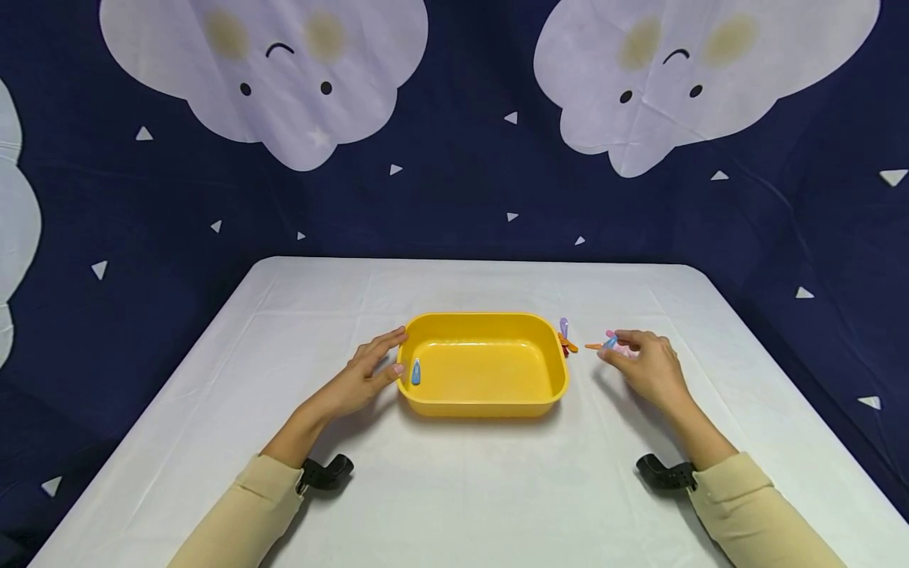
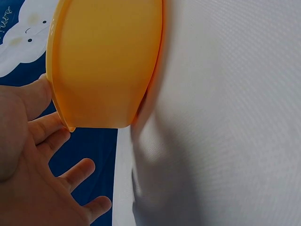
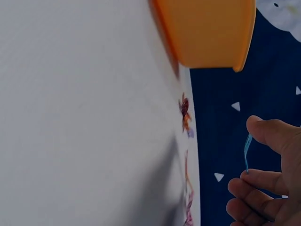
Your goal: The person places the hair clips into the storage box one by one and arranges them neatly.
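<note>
A yellow plastic basin (image 1: 483, 411) stands on the white table, with a blue snap hair clip (image 1: 416, 371) at its left end. My left hand (image 1: 367, 371) rests its thumb and fingertips against the basin's left rim, the fingers mostly straight. Beyond the basin's right side, my right hand (image 1: 648, 367) pinches another blue hair clip (image 3: 247, 153) between thumb and forefinger, above the table. An orange clip (image 1: 592, 346) and pink clips (image 1: 626, 349) lie under and beside that hand, partly hidden by it.
Against the basin's right end lies a small group of clips: a purple clip (image 1: 564, 326), orange clips (image 1: 569, 344) and a dark red one. A white cloth covers the table (image 1: 469, 489). Behind it hangs a dark blue backdrop (image 1: 454, 213) with clouds and triangles.
</note>
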Demonstrator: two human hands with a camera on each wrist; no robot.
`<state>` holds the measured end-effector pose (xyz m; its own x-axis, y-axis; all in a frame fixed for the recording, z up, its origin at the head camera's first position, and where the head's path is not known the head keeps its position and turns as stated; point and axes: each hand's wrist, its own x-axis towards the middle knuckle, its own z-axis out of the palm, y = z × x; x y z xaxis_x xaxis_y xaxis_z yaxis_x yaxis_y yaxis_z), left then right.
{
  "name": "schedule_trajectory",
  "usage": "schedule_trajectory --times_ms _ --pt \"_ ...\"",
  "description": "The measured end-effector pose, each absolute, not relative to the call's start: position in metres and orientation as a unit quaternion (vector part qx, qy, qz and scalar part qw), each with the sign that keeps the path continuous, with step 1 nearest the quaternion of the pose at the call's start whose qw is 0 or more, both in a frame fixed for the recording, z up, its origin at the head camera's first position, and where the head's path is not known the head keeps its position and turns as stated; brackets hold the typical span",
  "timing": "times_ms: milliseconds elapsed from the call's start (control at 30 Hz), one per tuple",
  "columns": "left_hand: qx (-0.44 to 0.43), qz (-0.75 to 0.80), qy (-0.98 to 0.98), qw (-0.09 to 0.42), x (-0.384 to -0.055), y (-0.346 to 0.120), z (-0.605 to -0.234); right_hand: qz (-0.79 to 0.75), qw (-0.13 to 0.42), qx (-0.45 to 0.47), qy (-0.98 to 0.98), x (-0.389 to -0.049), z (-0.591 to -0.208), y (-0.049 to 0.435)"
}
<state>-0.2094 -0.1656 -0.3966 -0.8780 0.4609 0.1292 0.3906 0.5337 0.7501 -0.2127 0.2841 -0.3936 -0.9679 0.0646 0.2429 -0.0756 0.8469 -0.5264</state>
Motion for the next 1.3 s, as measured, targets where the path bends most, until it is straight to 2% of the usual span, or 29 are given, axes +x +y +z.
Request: schedule_trajectory --times_ms 633,1300 --pt "0.247 0.415 0.875 0.042 -0.210 -0.166 -0.397 0.323 0.098 0.034 -0.941 -0.211 -0.364 0.243" --pt "0.245 0.412 0.877 0.042 -0.211 -0.167 -0.398 0.350 0.082 0.094 -0.928 -0.217 -0.356 0.196"
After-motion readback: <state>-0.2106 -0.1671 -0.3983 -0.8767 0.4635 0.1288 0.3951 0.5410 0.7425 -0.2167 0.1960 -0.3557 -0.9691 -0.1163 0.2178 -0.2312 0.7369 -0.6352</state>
